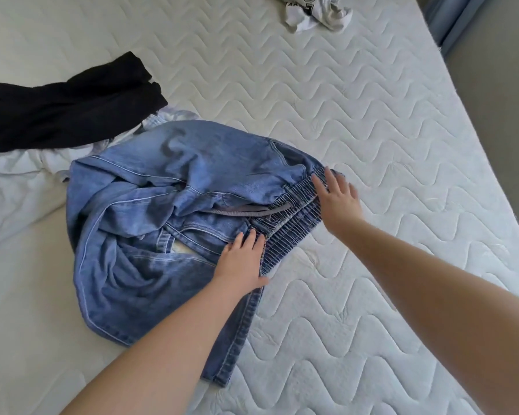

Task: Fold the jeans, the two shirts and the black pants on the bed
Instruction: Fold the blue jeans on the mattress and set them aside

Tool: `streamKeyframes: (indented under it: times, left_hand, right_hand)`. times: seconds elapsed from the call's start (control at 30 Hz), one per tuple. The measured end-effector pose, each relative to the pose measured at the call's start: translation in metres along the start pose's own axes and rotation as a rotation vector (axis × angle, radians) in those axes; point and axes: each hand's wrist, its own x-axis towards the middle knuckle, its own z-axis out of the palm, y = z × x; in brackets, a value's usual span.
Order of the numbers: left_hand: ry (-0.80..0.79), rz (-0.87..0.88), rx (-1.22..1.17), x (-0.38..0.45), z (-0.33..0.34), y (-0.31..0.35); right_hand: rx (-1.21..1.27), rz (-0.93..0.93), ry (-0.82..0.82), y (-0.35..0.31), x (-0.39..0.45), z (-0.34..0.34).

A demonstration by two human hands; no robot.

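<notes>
Both hands (240, 259) flat on bunched jeans (162, 220), legs hidden, black pants (57, 112) cropped

Quilted mattress (372, 145), grey floor (498, 85)

The jeans (150, 223) — faded blue denim with an elastic, gathered waistband and a grey drawstring — lie in a rumpled heap in the middle of the bed (372, 130), waistband turned to the right, legs bunched and overlapping to the left. The black pants (57, 112) lie crumpled at the left edge, partly on top of a white shirt (18, 175) that spreads out wrinkled beneath them and touches the jeans' far-left side. The second shirt (315, 12) — white with dark lettering — sits balled up at the far end of the bed, well apart from the rest.
</notes>
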Motion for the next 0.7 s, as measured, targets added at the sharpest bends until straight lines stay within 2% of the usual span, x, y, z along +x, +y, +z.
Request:
streamKeyframes:
  times: [0.17, 0.4, 0.63, 0.7]
  left_hand:
    - [0.118, -0.047, 0.027, 0.007, 0.022, 0.009]
    - [0.063, -0.063, 0.013, 0.002, 0.014, 0.015]
    - [0.034, 0.016, -0.074, -0.066, 0.020, 0.007]
    - [0.021, -0.001, -0.143, -0.100, 0.023, 0.003]
  right_hand:
    - [-0.025, 0.077, -0.070, 0.006, 0.032, 0.028]
    - [0.097, 0.038, 0.038, 0.009, 0.021, 0.041]
    - [0.030, 0.066, -0.077, 0.008, -0.078, 0.054]
    - [0.162, 0.120, -0.121, 0.008, -0.124, 0.058]
